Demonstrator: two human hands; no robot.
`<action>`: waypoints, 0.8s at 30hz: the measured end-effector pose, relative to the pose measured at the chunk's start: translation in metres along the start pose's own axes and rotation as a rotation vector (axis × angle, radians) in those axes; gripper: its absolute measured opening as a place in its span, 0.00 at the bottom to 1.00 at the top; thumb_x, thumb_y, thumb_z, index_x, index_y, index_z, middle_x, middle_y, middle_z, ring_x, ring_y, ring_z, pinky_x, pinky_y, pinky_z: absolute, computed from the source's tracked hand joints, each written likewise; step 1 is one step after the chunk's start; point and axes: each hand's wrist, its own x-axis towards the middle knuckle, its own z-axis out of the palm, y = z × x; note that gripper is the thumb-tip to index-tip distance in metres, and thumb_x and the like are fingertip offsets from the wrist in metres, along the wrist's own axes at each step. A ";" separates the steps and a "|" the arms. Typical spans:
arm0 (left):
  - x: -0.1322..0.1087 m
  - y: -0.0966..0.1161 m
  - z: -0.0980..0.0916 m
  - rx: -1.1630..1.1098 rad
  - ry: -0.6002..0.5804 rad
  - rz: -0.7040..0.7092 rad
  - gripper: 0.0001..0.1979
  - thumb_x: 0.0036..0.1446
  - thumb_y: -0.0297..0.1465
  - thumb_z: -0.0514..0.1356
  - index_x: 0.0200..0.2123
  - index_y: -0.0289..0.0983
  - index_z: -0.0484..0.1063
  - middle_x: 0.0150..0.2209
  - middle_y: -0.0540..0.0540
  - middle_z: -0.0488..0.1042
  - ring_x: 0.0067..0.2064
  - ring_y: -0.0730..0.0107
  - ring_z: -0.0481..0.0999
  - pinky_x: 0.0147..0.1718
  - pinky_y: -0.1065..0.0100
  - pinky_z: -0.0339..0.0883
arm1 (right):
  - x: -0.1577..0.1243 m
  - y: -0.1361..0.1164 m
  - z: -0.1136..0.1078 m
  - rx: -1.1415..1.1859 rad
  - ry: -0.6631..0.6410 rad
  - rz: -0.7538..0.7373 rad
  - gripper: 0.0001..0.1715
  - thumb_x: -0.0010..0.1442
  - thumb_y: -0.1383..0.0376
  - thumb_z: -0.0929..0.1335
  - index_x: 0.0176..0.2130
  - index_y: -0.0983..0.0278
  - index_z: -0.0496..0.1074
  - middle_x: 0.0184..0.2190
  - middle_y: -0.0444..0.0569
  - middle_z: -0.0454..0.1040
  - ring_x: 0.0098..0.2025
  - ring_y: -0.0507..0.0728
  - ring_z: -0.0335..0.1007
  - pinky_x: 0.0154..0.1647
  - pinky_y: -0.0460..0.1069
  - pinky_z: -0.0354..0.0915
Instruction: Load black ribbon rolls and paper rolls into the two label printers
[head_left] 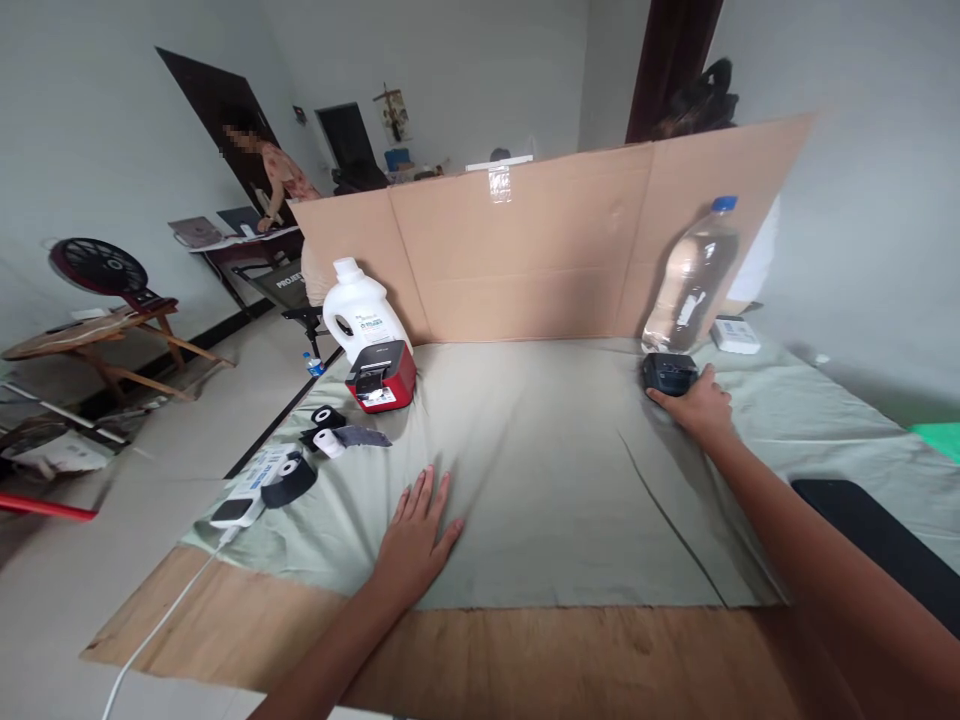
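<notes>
Spread wide and palm down, the left hand point(418, 540) rests on green cloth point(525, 480). From the left, a chair point(289, 285) shows "PROJE", the rest cut short; a white jug point(367, 312) hides its contents, its blue print too small to read. Near the blue-capped bottle point(694, 275), apparently holding clear liquid, thumb and fingers of the right hand point(701, 405) grip a black device point(670, 372). A dark slab point(870, 530) runs out of view at right.

Head camera | is looking forward and down from above the near edge of the tabletop point(540, 655) | is facing the far edge and cardboard panel point(525, 260) | is viewing at close range
</notes>
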 end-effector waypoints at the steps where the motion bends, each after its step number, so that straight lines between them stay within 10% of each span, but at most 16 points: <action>1: 0.000 0.000 0.000 0.004 -0.008 0.004 0.32 0.70 0.46 0.46 0.72 0.41 0.50 0.73 0.38 0.47 0.72 0.52 0.52 0.66 0.48 0.55 | 0.001 -0.002 0.001 -0.009 0.009 -0.017 0.72 0.46 0.43 0.75 0.71 0.75 0.42 0.57 0.75 0.66 0.58 0.76 0.61 0.48 0.60 0.58; 10: 0.020 0.018 -0.031 0.010 -0.101 -0.015 0.30 0.68 0.47 0.49 0.67 0.39 0.61 0.70 0.37 0.56 0.72 0.45 0.50 0.67 0.41 0.49 | -0.027 -0.018 0.017 0.052 0.187 -0.110 0.52 0.41 0.49 0.77 0.55 0.77 0.64 0.48 0.71 0.68 0.51 0.71 0.61 0.52 0.60 0.56; 17: 0.069 0.092 -0.042 -0.313 -0.303 0.609 0.33 0.68 0.51 0.43 0.71 0.43 0.51 0.73 0.44 0.48 0.74 0.54 0.46 0.69 0.43 0.39 | -0.111 -0.106 0.030 0.156 0.126 -0.364 0.52 0.44 0.47 0.74 0.58 0.73 0.62 0.44 0.60 0.66 0.49 0.68 0.61 0.55 0.60 0.59; 24: 0.052 0.104 -0.041 -0.430 -0.310 0.704 0.37 0.67 0.53 0.43 0.72 0.39 0.47 0.72 0.41 0.52 0.74 0.48 0.42 0.69 0.40 0.31 | -0.181 -0.166 0.058 0.103 0.050 -0.551 0.50 0.49 0.48 0.72 0.60 0.77 0.62 0.44 0.63 0.67 0.48 0.69 0.62 0.53 0.60 0.59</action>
